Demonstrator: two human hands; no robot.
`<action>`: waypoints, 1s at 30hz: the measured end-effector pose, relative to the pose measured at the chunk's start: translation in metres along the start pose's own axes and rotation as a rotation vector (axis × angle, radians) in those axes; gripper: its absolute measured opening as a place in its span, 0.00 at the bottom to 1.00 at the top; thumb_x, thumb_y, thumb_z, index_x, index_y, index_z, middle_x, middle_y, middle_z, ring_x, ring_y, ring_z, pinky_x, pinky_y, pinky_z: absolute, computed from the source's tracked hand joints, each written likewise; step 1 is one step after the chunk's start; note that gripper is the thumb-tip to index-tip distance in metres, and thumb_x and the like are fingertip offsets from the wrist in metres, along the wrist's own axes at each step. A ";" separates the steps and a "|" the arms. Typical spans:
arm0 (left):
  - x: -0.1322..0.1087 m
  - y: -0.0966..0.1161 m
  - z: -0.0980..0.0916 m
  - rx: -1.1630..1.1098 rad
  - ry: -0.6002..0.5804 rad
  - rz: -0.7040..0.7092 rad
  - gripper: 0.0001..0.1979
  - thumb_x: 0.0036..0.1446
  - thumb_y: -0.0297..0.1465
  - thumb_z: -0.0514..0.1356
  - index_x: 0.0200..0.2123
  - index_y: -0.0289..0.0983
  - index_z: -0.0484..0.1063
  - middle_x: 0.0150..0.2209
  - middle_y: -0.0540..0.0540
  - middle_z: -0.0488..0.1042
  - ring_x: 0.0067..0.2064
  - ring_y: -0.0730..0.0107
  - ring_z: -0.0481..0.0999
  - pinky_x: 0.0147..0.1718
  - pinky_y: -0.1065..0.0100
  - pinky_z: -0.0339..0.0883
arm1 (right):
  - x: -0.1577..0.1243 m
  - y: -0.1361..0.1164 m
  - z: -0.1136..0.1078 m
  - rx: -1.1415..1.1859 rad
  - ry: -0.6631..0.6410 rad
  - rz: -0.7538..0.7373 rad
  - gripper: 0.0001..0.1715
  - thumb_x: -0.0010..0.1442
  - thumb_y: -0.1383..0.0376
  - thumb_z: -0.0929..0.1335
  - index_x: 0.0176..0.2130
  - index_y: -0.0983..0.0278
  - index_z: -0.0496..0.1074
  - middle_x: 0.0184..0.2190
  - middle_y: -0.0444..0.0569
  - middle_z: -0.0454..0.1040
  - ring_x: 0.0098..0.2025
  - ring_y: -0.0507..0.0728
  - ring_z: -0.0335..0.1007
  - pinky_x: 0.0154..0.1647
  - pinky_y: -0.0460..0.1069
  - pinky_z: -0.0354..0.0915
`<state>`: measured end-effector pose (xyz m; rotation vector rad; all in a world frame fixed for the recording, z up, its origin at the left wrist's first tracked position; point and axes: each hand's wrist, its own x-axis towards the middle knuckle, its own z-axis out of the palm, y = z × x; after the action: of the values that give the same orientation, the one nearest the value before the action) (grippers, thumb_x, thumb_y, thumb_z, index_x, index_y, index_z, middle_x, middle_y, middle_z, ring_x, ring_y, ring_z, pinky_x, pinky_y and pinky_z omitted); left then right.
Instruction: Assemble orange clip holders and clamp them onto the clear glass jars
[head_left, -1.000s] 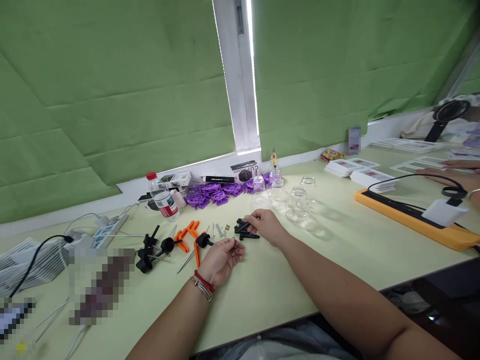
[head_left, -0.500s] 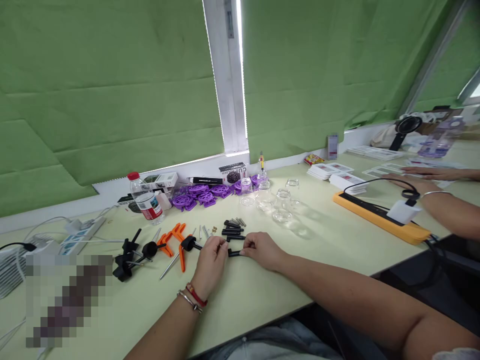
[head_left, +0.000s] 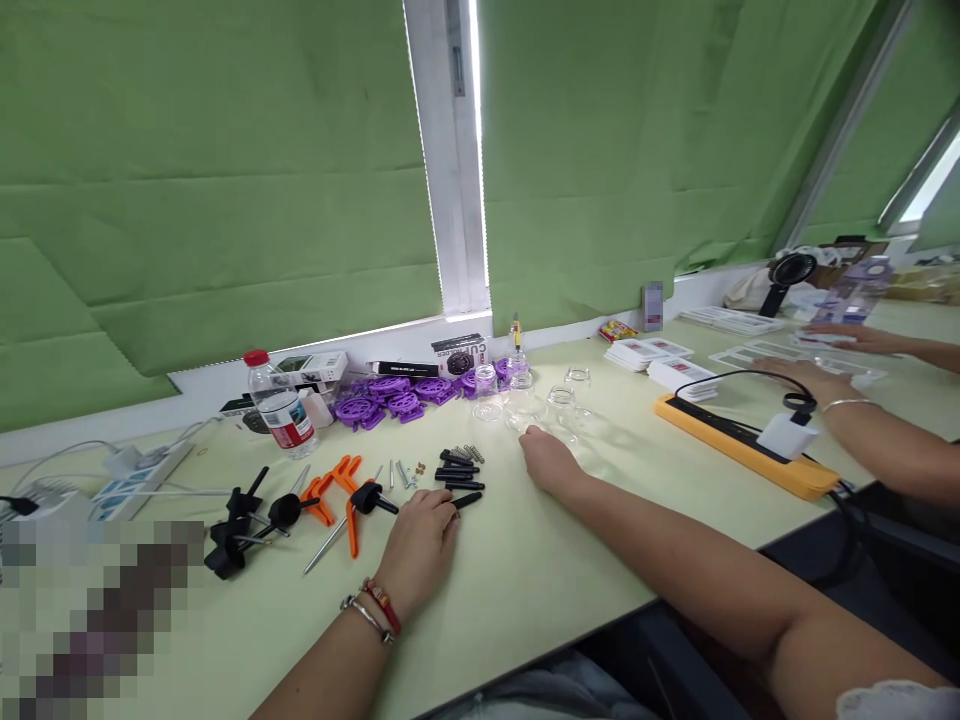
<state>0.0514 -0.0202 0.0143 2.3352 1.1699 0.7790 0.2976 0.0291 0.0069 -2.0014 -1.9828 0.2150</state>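
My left hand (head_left: 421,535) rests low over the table, fingers closed on the near end of a black plastic rod (head_left: 468,499). Just beyond it lie several more black plastic rods (head_left: 457,472), with small springs (head_left: 472,453) behind them. To the right, my right hand (head_left: 551,462) is stretched forward with its fingers curled, close in front of the clear glass jars (head_left: 561,402). What its fingertips hold, if anything, is hidden. Left of my left hand are black clamp parts (head_left: 285,512), orange clamp handles (head_left: 347,482) and metal pins (head_left: 403,473).
Purple plastic parts (head_left: 390,395) lie at the back beside a water bottle (head_left: 281,410). An orange power strip (head_left: 742,450) and stacks of white cards (head_left: 645,352) are on the right. Another person's hands (head_left: 806,378) work over white frames at far right. A white power strip (head_left: 146,480) lies left.
My right hand has left the black rod and moved right and forward toward the glass jars. My left hand stays by the rod, which now lies more slanted.
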 end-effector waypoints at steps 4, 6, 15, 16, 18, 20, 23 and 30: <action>0.001 -0.002 0.000 -0.063 0.032 -0.034 0.09 0.55 0.32 0.56 0.28 0.40 0.76 0.44 0.39 0.75 0.47 0.51 0.67 0.50 0.53 0.55 | 0.002 0.001 0.006 0.057 0.004 -0.003 0.14 0.52 0.80 0.62 0.29 0.69 0.73 0.36 0.56 0.72 0.35 0.57 0.68 0.32 0.47 0.57; 0.001 -0.003 0.000 -0.115 0.048 -0.058 0.08 0.54 0.33 0.58 0.28 0.40 0.76 0.44 0.39 0.75 0.48 0.51 0.67 0.52 0.52 0.54 | 0.001 0.005 0.005 0.115 0.019 -0.011 0.15 0.53 0.78 0.62 0.34 0.68 0.76 0.39 0.55 0.74 0.39 0.57 0.70 0.36 0.47 0.59; 0.003 -0.005 -0.001 -0.026 0.055 0.005 0.10 0.56 0.33 0.55 0.30 0.41 0.76 0.45 0.39 0.75 0.51 0.50 0.67 0.53 0.51 0.54 | -0.016 0.040 -0.023 0.522 0.079 0.095 0.19 0.57 0.72 0.62 0.44 0.62 0.76 0.45 0.50 0.76 0.26 0.52 0.71 0.35 0.49 0.66; 0.003 -0.005 0.000 0.002 0.048 0.014 0.10 0.57 0.32 0.55 0.30 0.40 0.76 0.45 0.39 0.75 0.51 0.49 0.67 0.53 0.50 0.55 | -0.018 0.041 -0.022 0.487 0.084 0.084 0.18 0.56 0.72 0.63 0.43 0.62 0.77 0.45 0.50 0.76 0.31 0.54 0.73 0.37 0.49 0.66; 0.003 -0.006 0.000 0.049 0.043 0.025 0.11 0.57 0.32 0.54 0.32 0.40 0.76 0.47 0.38 0.74 0.51 0.49 0.67 0.52 0.50 0.56 | -0.018 0.039 -0.018 0.344 0.080 0.046 0.17 0.57 0.71 0.63 0.42 0.63 0.77 0.43 0.50 0.77 0.39 0.57 0.73 0.41 0.48 0.64; 0.003 -0.006 0.000 0.075 0.043 0.032 0.11 0.58 0.32 0.54 0.33 0.39 0.76 0.48 0.37 0.73 0.51 0.49 0.68 0.52 0.49 0.57 | -0.015 0.034 -0.012 0.194 0.065 0.008 0.14 0.57 0.71 0.64 0.39 0.63 0.77 0.41 0.51 0.77 0.43 0.58 0.71 0.41 0.48 0.62; 0.002 -0.006 -0.001 0.097 0.044 0.040 0.11 0.58 0.32 0.53 0.32 0.39 0.76 0.47 0.38 0.74 0.50 0.49 0.68 0.51 0.49 0.57 | -0.007 0.025 -0.004 0.097 0.040 -0.030 0.11 0.56 0.71 0.65 0.34 0.64 0.77 0.37 0.52 0.76 0.40 0.58 0.70 0.38 0.47 0.60; 0.001 -0.004 -0.004 0.106 0.061 0.024 0.11 0.58 0.32 0.53 0.33 0.40 0.76 0.47 0.39 0.74 0.50 0.50 0.68 0.51 0.50 0.58 | 0.007 0.016 0.005 0.052 0.015 -0.031 0.12 0.57 0.73 0.63 0.28 0.68 0.74 0.34 0.54 0.72 0.35 0.57 0.68 0.30 0.47 0.54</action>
<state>0.0472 -0.0165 0.0156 2.4313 1.2383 0.8205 0.3108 0.0364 -0.0023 -1.9330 -1.9768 0.2415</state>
